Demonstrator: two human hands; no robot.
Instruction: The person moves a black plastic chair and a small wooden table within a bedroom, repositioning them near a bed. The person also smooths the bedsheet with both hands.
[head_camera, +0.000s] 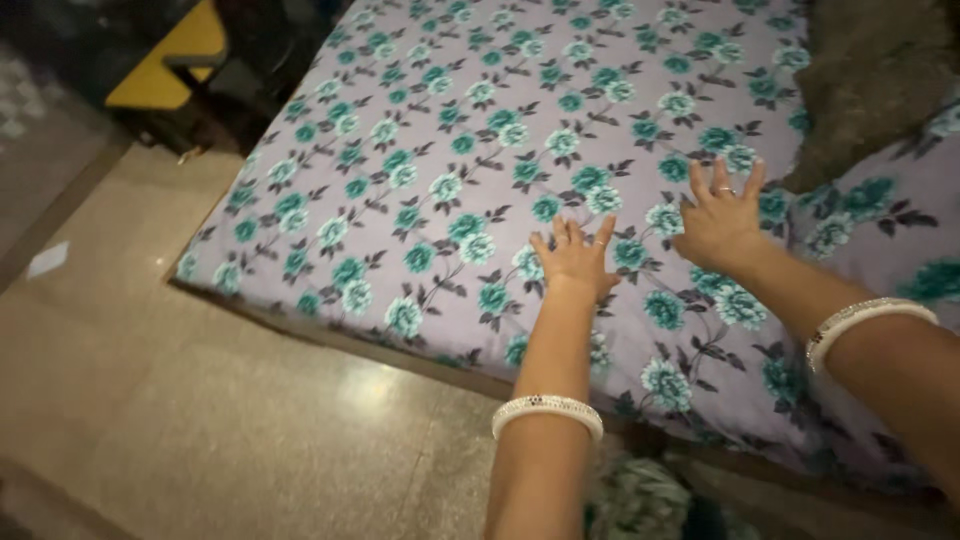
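While the yellow stool (165, 55) stood off the bed's far left corner, the left hand (575, 262) lay flat with fingers spread, holding nothing, on the floral bedsheet (440, 150) near the bed's near edge. The right hand (720, 225), likewise splayed and empty, pressed slightly farther in; the sheet's long run extended leftward and away from both, with the brown blanket (870, 70) at the far right corner.

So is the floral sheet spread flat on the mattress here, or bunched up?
Spread flat: the floral sheet lies smooth under the left hand and right hand, both pressed open-palmed on it.
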